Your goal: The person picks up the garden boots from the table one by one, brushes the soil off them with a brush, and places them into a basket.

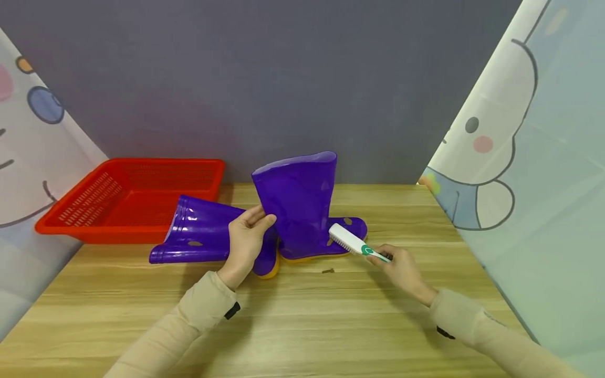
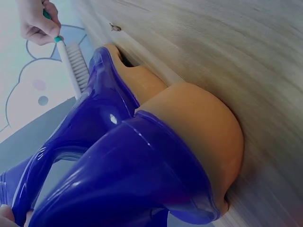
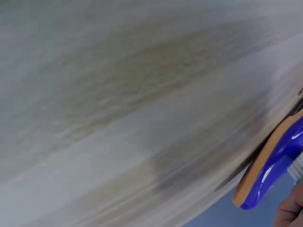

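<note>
A purple rain boot [image 1: 302, 202] with an orange sole stands upright on the table, toe pointing right. My left hand [image 1: 248, 233] pinches the back edge of its shaft between thumb and fingers. In my right hand [image 1: 399, 268] is a white scrubbing brush [image 1: 347, 239] with a green-trimmed handle; its bristles meet the boot's foot. Brownish patches mark the toe and instep. The second purple boot [image 1: 208, 231] lies on its side behind my left hand, opening to the left, its orange sole [image 2: 203, 123] large in the left wrist view. The right wrist view catches only the toe [image 3: 272, 172] and part of the brush.
A red plastic basket [image 1: 212, 181] with slotted sides sits at the back left, close to the lying boot. One small brown scrap [image 1: 328, 271] lies on the wooden table [image 1: 302, 325]. A grey wall [image 1: 302, 89] rises behind, with cartoon-printed sheets [image 1: 534, 157] on both sides.
</note>
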Available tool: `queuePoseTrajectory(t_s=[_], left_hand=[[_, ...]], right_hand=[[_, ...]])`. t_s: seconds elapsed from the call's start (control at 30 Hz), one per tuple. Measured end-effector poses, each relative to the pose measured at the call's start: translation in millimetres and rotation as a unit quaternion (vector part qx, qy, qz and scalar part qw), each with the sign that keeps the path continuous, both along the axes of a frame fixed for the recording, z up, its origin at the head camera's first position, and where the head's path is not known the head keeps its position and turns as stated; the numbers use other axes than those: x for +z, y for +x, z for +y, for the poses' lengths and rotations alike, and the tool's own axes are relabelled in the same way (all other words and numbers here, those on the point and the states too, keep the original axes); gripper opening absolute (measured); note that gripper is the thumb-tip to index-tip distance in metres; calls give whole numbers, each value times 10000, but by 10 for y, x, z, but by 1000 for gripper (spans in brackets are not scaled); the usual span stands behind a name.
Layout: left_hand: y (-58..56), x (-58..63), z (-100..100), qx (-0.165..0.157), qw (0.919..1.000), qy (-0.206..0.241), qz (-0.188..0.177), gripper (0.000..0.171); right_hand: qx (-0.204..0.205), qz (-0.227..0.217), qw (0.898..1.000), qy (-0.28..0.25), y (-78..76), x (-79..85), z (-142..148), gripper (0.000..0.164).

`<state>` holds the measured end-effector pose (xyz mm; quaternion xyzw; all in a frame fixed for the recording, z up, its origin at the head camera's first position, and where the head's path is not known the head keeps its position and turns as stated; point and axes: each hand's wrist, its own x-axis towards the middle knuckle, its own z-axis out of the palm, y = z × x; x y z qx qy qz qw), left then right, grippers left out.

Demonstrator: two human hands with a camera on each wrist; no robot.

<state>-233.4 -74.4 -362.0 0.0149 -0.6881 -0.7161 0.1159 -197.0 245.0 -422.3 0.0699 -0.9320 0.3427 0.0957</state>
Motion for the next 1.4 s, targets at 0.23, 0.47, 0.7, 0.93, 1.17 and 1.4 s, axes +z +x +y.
queuePoseTrajectory(t_s=[0.23,0.47,0.7,0.93,1.17,1.4], left_hand=[[-15,10,-4,-41,9999,92,27,35],[3,-54,-79,65,9999,159,2,33],[26,-94,-84,73,9997,238,21,31],[-17,-59,-25,-18,9999,127,97,32],[-25,-49,-26,15,9999,88,47,31],[-18,-43,-45,-53,9998,165,-92,33]], right_hand=[[22,19,9999,113,94,76,81,11],[-58,329,9994,95,144,62,72,11],[-82,520,9979,-374,43,28,-103,12],[-94,254,9993,-260,12,12,-94,9],[195,686,9966,417,97,70,1,9],[46,554,9979,339,170,90,89,9]])
